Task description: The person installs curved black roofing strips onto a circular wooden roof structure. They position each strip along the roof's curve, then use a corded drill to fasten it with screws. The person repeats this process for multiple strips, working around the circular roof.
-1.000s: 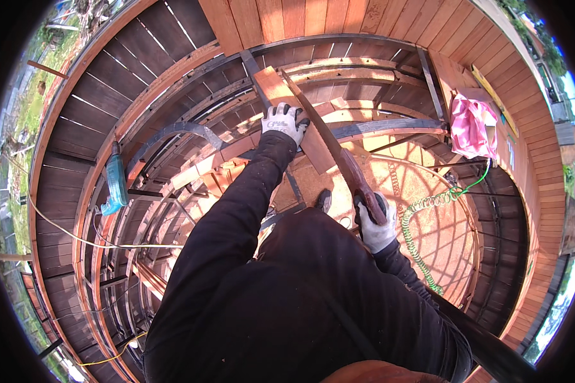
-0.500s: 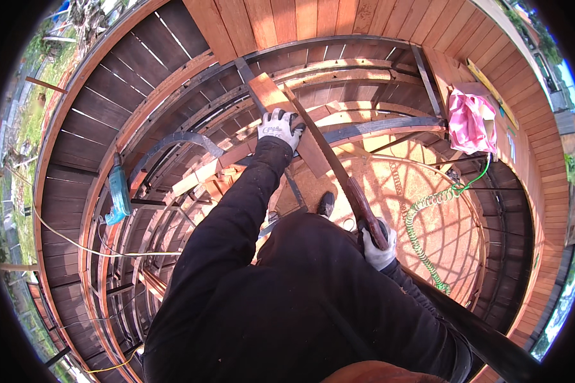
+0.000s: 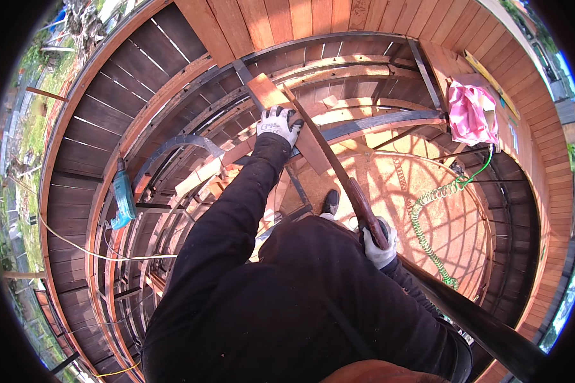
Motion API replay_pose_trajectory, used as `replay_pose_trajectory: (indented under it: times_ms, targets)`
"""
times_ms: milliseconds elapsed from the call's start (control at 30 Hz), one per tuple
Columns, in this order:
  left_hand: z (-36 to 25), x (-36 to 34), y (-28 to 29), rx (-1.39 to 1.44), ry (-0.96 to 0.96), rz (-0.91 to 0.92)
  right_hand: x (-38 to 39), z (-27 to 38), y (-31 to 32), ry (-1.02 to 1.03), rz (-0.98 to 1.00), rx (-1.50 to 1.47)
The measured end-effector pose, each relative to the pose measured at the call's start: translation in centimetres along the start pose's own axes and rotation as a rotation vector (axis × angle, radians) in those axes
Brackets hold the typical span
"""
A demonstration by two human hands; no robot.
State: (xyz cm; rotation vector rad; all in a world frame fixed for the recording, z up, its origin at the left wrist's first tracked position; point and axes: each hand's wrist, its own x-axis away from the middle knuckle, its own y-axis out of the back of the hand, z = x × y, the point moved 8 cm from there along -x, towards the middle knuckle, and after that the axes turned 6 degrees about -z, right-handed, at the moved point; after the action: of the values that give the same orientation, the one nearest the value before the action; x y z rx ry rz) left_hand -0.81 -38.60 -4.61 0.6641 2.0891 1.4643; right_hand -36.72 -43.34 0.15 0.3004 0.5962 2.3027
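Where a short, flat board (image 3: pixel 267 91) of smooth reddish wood lies aslant across a dark, straight metal bar (image 3: pixel 243 75), the left hand (image 3: pixel 279 124), in a pale knitted glove with darker fingertips, rests on its upper face, the fingers slightly parted and laid over the wood rather than closed in a fist. The right hand (image 3: pixel 380 244), gloved alike, has its fingers wrapped around the brown, glossy handle of a handsaw (image 3: pixel 326 148), whose long, tapering blade runs up along the board's right edge; the blade's edge is too fine at this angle to tell whether its teeth sit in the wood. Beyond them, a flat, curved metal strip (image 3: pixel 377 124) arcs inside a bowl-like shell of narrow wooden planks (image 3: pixel 531 96). A teal drill (image 3: pixel 124 198) with a hard casing hangs on the left by a curved rib, and a crumpled pink bag (image 3: pixel 471 113) droops on the right. Beneath it, a springy green coiled hose (image 3: pixel 421 230) trails over the grainy tan floor (image 3: pixel 450 214), striped with shadows.
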Motion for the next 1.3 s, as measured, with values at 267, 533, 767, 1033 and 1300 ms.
replay_pose_trajectory:
  times_ms: [267, 533, 767, 1033, 1300]
  targets:
    - [-0.3, -0.3, 0.6, 0.045, 0.065, 0.07, -3.7, 4.1, -1.6, 0.143, -0.146, 0.057]
    - [-1.2, -0.3, 0.4, 0.101, -0.004, 0.073, -5.6, 3.5, -3.1, 0.112, -0.147, -0.025]
    - [-0.3, -0.2, 0.8, 0.075, 0.063, 0.105, 0.1, 1.6, 0.4, 0.059, -0.072, 0.02]
    - [0.1, -1.5, 0.6, 0.021, -0.014, 0.015, -2.8, 4.3, -1.4, 0.431, -0.172, 0.248]
    - [-0.5, -1.5, 1.8, 0.032, -0.067, 0.0, -1.1, 2.2, 0.8, 0.029, -0.068, 0.009]
